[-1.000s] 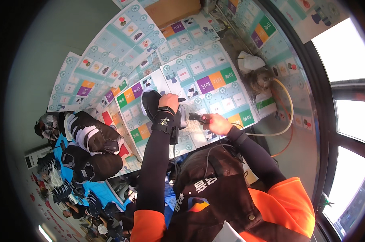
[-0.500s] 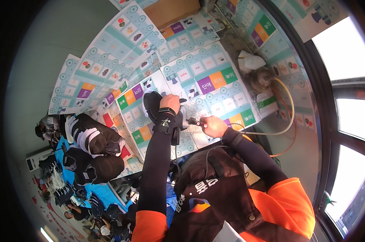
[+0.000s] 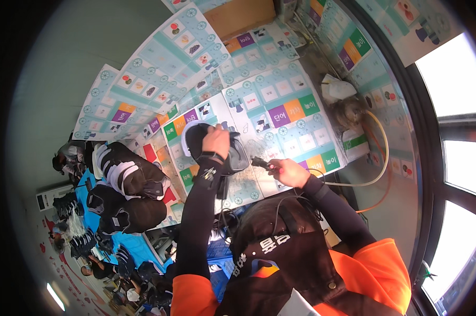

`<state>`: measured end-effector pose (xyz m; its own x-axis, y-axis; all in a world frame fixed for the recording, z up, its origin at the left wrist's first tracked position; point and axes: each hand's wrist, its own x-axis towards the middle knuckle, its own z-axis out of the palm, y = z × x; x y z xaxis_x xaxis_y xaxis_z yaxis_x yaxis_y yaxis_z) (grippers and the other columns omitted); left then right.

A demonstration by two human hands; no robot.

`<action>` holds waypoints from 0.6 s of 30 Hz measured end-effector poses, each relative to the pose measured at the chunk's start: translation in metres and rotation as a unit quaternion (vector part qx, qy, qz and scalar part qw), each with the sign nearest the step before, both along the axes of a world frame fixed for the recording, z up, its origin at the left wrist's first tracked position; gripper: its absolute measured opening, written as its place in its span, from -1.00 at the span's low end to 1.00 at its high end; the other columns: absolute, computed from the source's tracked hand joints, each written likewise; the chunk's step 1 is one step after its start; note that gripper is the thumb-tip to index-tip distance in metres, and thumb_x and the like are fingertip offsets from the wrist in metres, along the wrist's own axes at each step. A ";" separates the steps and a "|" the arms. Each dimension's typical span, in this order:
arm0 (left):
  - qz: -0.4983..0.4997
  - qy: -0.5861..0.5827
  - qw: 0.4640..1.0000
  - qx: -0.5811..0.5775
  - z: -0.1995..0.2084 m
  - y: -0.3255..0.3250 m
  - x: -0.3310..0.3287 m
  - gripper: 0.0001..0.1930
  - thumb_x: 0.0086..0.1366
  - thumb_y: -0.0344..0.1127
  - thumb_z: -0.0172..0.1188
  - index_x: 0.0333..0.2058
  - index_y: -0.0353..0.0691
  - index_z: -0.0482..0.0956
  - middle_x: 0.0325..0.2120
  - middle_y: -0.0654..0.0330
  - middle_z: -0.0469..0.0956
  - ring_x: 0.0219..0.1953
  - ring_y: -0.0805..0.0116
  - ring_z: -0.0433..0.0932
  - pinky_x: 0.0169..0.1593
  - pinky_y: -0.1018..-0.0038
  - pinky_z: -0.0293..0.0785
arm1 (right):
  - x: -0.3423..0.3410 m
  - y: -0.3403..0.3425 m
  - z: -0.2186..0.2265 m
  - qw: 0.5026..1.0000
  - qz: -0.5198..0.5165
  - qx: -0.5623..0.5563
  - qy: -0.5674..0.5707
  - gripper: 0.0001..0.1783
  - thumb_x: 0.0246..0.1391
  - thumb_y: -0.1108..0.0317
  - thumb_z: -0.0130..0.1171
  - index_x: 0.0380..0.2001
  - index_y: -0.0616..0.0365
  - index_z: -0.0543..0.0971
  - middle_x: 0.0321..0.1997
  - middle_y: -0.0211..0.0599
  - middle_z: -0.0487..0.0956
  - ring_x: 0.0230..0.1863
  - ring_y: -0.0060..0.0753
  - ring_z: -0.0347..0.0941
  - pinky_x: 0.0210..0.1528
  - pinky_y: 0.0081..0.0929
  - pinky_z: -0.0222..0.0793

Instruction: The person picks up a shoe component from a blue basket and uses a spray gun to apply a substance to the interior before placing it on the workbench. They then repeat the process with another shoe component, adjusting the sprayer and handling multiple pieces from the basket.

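My left hand (image 3: 216,142) is closed over a black shoe (image 3: 197,138) with a white sole edge, above the sheet-covered worktop. The shoe's opening end (image 3: 239,154) points toward my right hand. In my right hand (image 3: 291,173), fingers are wrapped round a small dark hand tool (image 3: 259,162). The tool's tip points left at the shoe, a short gap apart from it. Its exact kind is too small to make out. A thin dark cable hangs beside my right wrist.
Printed sheets cover the worktop (image 3: 274,95) and stand as panels on the left (image 3: 159,58). Several black shoes (image 3: 127,179) are piled at the left. A pale hose (image 3: 382,158) curves along the right. A white crumpled thing (image 3: 338,88) lies at the far right, near windows.
The whole view has shifted slightly. My left hand has moved left with the shoe and turned it, showing more of its opening. The gap between tool and shoe has widened slightly.
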<state>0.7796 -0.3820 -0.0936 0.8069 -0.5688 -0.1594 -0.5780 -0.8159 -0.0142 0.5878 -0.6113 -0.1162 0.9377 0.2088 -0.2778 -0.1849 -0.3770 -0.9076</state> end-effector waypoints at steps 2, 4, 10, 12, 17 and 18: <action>0.009 -0.097 0.995 -0.020 0.029 0.009 -0.004 -0.79 0.23 -0.37 0.18 -0.18 -0.19 0.70 -0.17 0.14 0.54 -0.07 0.09 0.56 -0.18 0.29 0.68 | -0.002 -0.006 0.013 0.998 -0.053 0.035 0.013 -0.80 0.10 0.42 0.21 -0.18 0.14 0.59 -0.37 -0.02 0.66 -0.23 0.21 0.61 -0.16 -0.07 0.51; 0.026 -0.198 0.980 -0.020 0.048 0.002 -0.012 -0.68 0.19 -0.39 0.21 -0.05 -0.15 0.60 -0.20 0.19 0.46 -0.09 0.13 0.52 -0.22 0.38 0.67 | 0.002 -0.010 0.033 0.996 -0.064 0.046 0.034 -0.81 0.10 0.42 0.21 -0.18 0.15 0.59 -0.37 -0.01 0.65 -0.23 0.19 0.62 -0.16 -0.08 0.51; 0.041 -0.053 0.986 -0.149 -0.010 -0.032 -0.042 -0.56 0.13 -0.41 0.30 0.04 -0.24 0.64 -0.12 0.10 0.47 -0.01 0.02 0.50 -0.03 0.22 0.62 | 0.013 -0.009 0.005 0.996 -0.078 -0.045 -0.006 -0.80 0.12 0.27 0.18 -0.24 0.13 0.62 -0.43 0.14 0.63 -0.29 0.30 0.60 -0.19 0.08 0.50; 0.056 -0.028 0.984 -0.168 -0.018 -0.043 -0.048 -0.56 0.11 -0.40 0.33 0.02 -0.24 0.66 -0.11 0.08 0.48 -0.01 -0.01 0.50 -0.02 0.20 0.61 | 0.013 -0.009 -0.011 0.994 -0.100 -0.048 0.014 -0.80 0.12 0.26 0.18 -0.26 0.13 0.63 -0.43 0.15 0.63 -0.28 0.31 0.59 -0.18 0.10 0.49; 0.086 0.034 0.962 -0.257 -0.023 -0.045 -0.035 -0.68 0.17 -0.35 0.36 -0.06 -0.13 0.72 -0.25 0.03 0.60 -0.17 -0.11 0.63 -0.06 0.11 0.60 | 0.021 0.005 -0.008 0.984 -0.143 -0.089 0.050 -0.77 0.12 0.20 0.16 -0.34 0.13 0.63 -0.40 0.18 0.64 -0.25 0.34 0.59 -0.15 0.13 0.49; 0.096 0.037 0.960 -0.261 -0.022 -0.044 -0.033 -0.75 0.22 -0.32 0.33 -0.10 -0.09 0.73 -0.28 0.03 0.62 -0.21 -0.12 0.65 -0.11 0.10 0.60 | 0.023 0.008 -0.010 0.985 -0.142 -0.088 0.050 -0.77 0.12 0.20 0.16 -0.34 0.13 0.63 -0.40 0.18 0.64 -0.25 0.34 0.59 -0.15 0.13 0.49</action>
<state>0.7463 -0.4263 -0.1154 0.9023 -0.4287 0.0459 -0.3999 -0.7923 0.4608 0.6110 -0.6034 -0.1267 0.9174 -0.1173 -0.3803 -0.3907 -0.4478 -0.8043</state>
